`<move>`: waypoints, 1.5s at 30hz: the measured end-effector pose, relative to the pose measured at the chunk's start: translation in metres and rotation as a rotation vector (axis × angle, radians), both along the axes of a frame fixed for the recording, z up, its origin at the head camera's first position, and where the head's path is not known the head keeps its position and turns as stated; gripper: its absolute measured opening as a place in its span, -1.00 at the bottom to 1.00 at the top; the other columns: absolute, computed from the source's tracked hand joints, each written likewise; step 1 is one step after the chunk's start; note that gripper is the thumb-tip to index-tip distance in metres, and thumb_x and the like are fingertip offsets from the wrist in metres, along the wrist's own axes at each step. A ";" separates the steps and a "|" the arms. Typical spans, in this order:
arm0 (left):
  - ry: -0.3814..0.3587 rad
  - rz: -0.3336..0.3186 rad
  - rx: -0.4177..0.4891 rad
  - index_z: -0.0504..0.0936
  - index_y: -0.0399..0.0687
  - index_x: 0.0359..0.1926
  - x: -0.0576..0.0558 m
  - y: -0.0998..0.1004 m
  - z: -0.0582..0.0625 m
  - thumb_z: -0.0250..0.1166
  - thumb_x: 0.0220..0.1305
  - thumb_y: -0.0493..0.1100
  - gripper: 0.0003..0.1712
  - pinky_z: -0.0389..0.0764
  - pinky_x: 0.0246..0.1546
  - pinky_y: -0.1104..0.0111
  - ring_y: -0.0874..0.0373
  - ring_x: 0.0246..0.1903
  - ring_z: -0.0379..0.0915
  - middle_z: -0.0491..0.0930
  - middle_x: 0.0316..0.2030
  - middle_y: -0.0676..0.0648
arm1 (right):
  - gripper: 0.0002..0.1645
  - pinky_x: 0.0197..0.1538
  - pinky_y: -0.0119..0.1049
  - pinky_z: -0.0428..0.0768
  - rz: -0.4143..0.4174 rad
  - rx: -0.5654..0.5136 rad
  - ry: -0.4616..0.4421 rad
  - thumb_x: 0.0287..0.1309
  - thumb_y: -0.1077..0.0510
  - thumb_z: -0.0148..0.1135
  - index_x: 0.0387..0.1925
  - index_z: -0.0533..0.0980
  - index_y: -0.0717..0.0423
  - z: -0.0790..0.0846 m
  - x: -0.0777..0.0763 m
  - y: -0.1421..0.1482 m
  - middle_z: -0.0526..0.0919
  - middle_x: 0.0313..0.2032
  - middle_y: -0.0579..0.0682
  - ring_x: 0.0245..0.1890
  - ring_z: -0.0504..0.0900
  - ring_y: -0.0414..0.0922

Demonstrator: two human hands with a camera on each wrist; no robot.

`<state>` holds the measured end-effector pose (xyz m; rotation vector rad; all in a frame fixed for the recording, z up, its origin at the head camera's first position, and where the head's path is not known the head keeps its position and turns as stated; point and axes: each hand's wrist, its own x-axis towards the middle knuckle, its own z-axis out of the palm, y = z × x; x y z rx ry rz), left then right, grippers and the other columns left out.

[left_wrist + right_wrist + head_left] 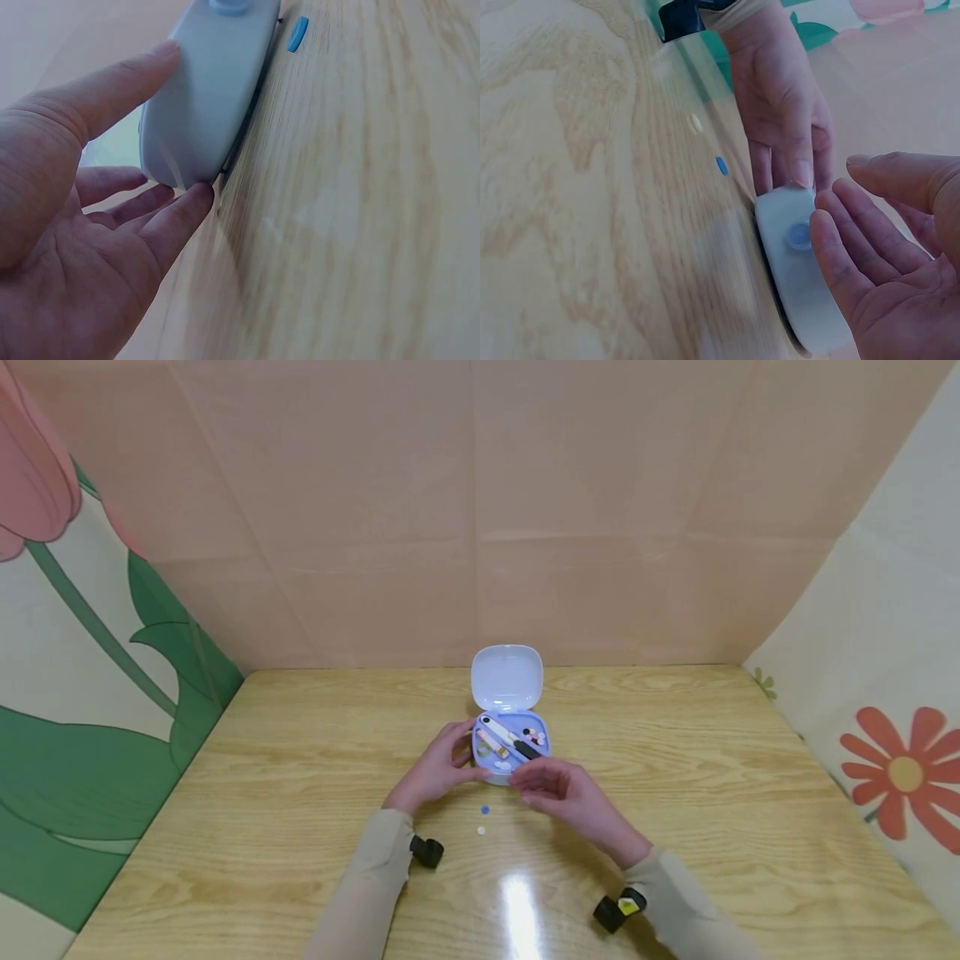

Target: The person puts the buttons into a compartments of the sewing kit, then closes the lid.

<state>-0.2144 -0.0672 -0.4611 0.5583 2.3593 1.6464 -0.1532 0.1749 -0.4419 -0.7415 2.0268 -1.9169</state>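
A small lilac sewing box (498, 779) stands on the table with its lid (507, 677) raised at the back. Inside lie a slim white-and-black tool (497, 727), several buttons (502, 766) and other small items. My left hand (437, 768) holds the box at its front left corner, thumb on the front wall and fingertips at the side, as the left wrist view shows. At the front right is my right hand (573, 795), close to the wall and clasp (799, 236). Its thumb (896, 176) stands apart from its loosely bent fingers, with nothing visible between them.
A blue button (485, 810) and a white button (482, 831) lie on the wooden table (300, 827) in front of the box. Behind the table hangs a plain pinkish backdrop (472, 527). Flower-patterned cloths (907, 777) flank both sides.
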 end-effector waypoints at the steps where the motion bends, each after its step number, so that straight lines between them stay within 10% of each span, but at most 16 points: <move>1: 0.001 -0.001 0.002 0.14 -0.04 0.45 0.000 0.000 0.000 0.49 0.01 -0.19 0.02 0.36 0.25 0.37 0.05 0.30 0.17 0.22 0.26 -0.03 | -0.60 0.08 -0.21 0.61 0.004 -0.003 -0.003 0.14 0.41 0.24 0.04 0.45 0.42 -0.001 0.000 -0.001 0.50 0.00 0.44 0.03 0.44 0.41; 45: 0.000 -0.016 0.037 0.15 -0.07 0.44 0.000 0.000 0.000 0.47 0.02 -0.23 -0.01 0.35 0.25 0.39 0.07 0.29 0.18 0.23 0.22 -0.01 | -0.71 -0.03 -0.29 0.64 -0.017 0.267 0.040 0.04 0.46 0.28 -0.14 0.55 0.31 -0.019 -0.002 -0.036 0.64 -0.16 0.14 -0.13 0.61 0.03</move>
